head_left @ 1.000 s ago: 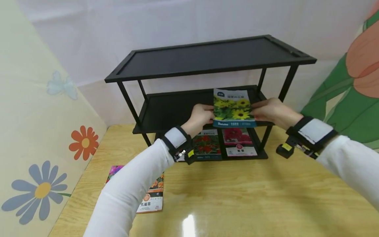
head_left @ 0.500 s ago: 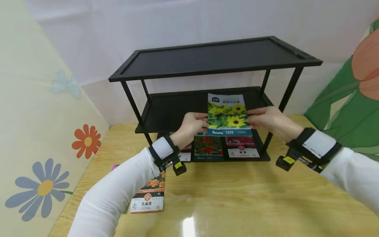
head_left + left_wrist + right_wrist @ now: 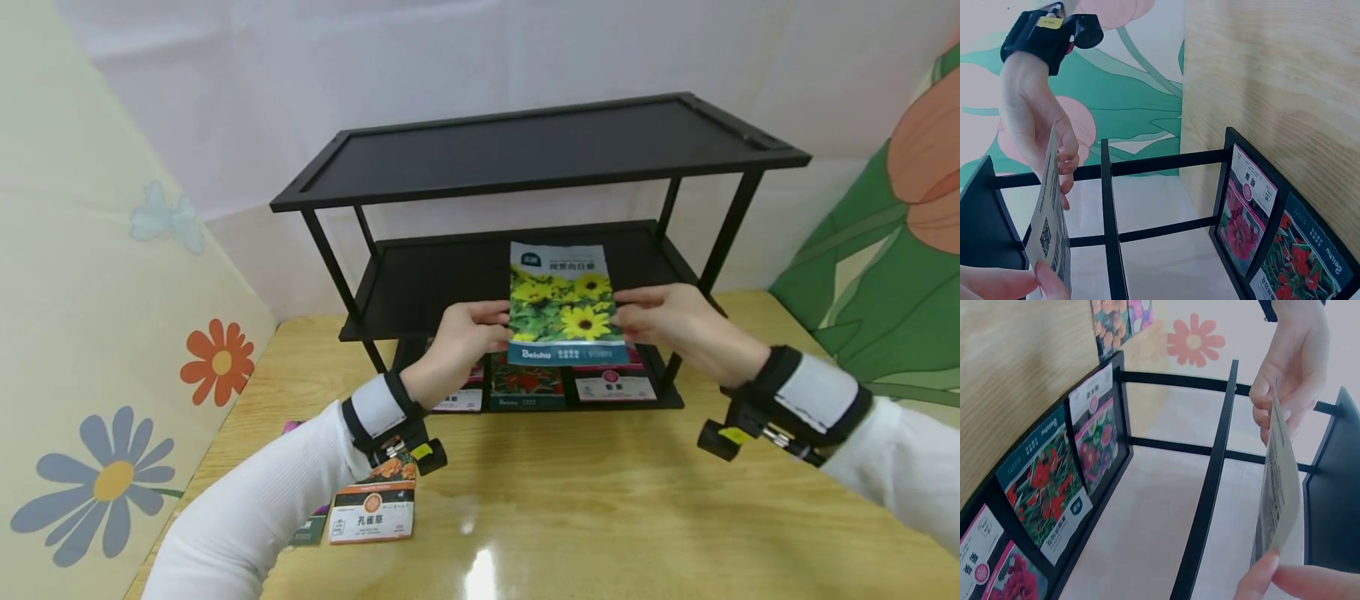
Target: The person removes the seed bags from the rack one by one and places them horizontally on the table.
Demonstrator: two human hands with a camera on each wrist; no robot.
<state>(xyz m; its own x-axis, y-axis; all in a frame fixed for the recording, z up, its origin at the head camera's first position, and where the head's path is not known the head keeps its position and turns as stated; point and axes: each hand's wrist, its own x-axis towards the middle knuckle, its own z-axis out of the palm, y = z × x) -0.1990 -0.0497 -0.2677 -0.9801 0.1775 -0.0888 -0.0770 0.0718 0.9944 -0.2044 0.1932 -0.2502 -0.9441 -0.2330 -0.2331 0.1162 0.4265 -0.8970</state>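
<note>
A seed packet [image 3: 567,308] with yellow daisy-like flowers is in the air, tilted, before the middle shelf [image 3: 442,271] of a black rack. My left hand [image 3: 461,340] pinches its left edge between thumb and fingers. Its right edge is pinched by my right hand [image 3: 684,327]. Both wrist views catch the packet nearly edge-on, with its printed back [image 3: 1049,231] showing in the left one. Below, the bottom shelf bears a red-flower packet [image 3: 527,385], a pink-flower packet [image 3: 617,387] and another packet [image 3: 462,399] partly behind my left hand.
The rack's top shelf [image 3: 555,146] overhangs the middle one, carried by thin posts [image 3: 731,229]. On the wooden table [image 3: 570,500], at left, lie an orange-flower packet [image 3: 372,512] and a purple one [image 3: 309,529], both partly under my left arm.
Both hands have drawn the yellow-flower packet toward me, down and slightly left in the head view. The hold on its two edges is unchanged.
</note>
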